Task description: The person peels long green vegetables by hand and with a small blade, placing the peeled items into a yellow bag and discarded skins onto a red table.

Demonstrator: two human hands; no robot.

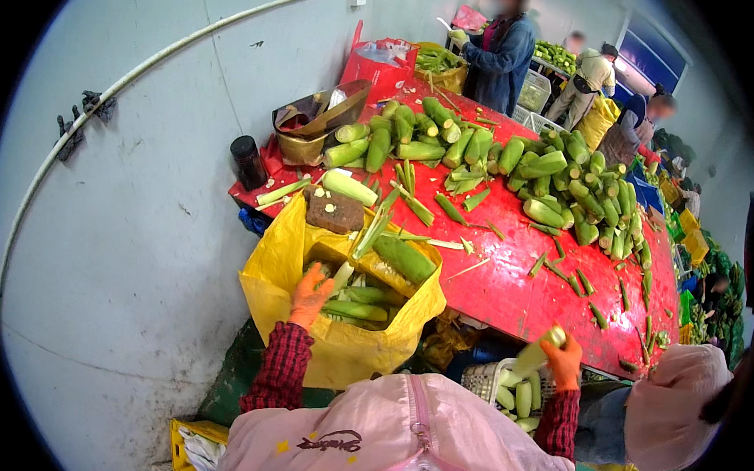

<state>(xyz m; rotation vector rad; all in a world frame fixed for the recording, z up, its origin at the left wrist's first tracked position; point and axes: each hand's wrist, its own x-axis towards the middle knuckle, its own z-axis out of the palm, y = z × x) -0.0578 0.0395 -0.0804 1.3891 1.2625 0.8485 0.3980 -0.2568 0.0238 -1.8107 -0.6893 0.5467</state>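
Note:
My left hand, in an orange glove, is over the mouth of a yellow woven sack, beside a pale stalk piece; whether it touches that piece is unclear. Green husks lie inside the sack. My right hand, gloved in orange too, grips a peeled pale-green stem piece above a white plastic basket. Similar peeled pieces lie in that basket. A brown block rests at the table edge by the sack, with a pale stem just behind it.
Unpeeled green stems are heaped along the red table, with loose husk strips nearer me. A dark bottle and an open bag stand at the left end. One co-worker is close on my right; others work farther back.

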